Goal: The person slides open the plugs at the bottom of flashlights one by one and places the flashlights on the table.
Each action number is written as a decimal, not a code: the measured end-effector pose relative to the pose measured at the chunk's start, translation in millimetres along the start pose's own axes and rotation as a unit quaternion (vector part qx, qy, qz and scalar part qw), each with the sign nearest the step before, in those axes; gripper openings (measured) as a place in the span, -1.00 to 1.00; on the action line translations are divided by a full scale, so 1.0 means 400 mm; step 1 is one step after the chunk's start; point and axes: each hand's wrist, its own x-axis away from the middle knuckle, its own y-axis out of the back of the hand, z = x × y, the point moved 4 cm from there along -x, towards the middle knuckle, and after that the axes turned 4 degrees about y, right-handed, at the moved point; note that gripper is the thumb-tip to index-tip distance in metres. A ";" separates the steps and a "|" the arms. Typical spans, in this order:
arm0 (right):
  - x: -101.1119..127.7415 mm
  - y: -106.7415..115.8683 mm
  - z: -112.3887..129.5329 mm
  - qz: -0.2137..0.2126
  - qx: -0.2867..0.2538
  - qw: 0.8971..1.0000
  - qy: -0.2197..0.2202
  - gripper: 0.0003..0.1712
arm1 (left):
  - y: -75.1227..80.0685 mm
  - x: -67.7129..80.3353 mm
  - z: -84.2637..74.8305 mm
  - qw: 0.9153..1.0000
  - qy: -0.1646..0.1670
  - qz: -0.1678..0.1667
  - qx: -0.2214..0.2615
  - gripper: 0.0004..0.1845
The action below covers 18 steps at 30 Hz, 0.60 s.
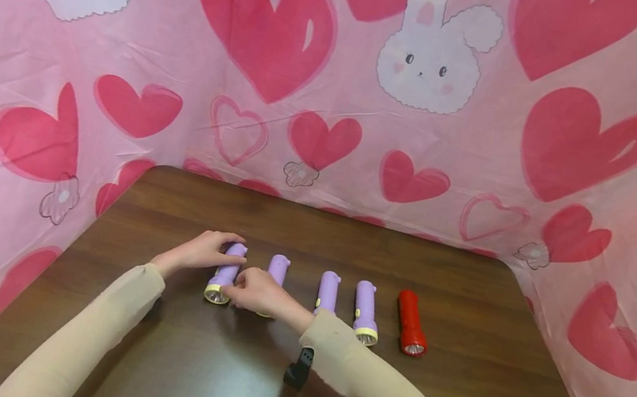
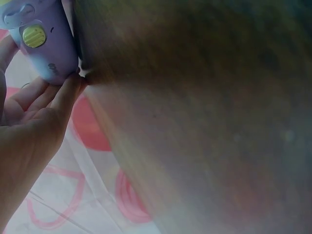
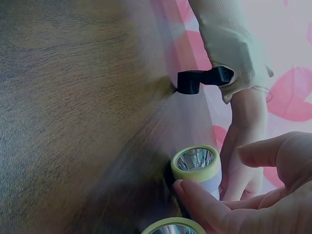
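Note:
Near the table's left side lies a purple flashlight with a pale yellow rim, lens toward me. My left hand holds its tail end, fingers and thumb on opposite sides. In the left wrist view, the flashlight's yellow switch faces the camera. My right hand is at the lens end; in the right wrist view a fingertip is right at the yellow rim, while the thumb stands apart. Behind my right hand, a second purple flashlight is partly hidden.
To the right lie two more purple flashlights, the nearer one partly covered by my right sleeve. A red flashlight ends the row. They rest on a brown wooden table, with pink heart-patterned cloth around it.

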 end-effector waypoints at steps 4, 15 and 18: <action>-0.004 -0.006 -0.001 0.001 0.005 1.000 -0.006 -0.62 | 0.001 0.000 -0.003 1.000 -0.002 -0.005 -0.005 -0.47; -0.012 -0.022 -0.001 0.011 0.019 1.000 -0.014 -0.63 | 0.005 0.005 -0.006 1.000 0.002 -0.002 0.012 -0.50; -0.014 -0.025 -0.002 0.010 0.025 0.999 -0.021 -0.64 | 0.005 0.003 -0.006 1.000 0.001 -0.004 0.011 -0.52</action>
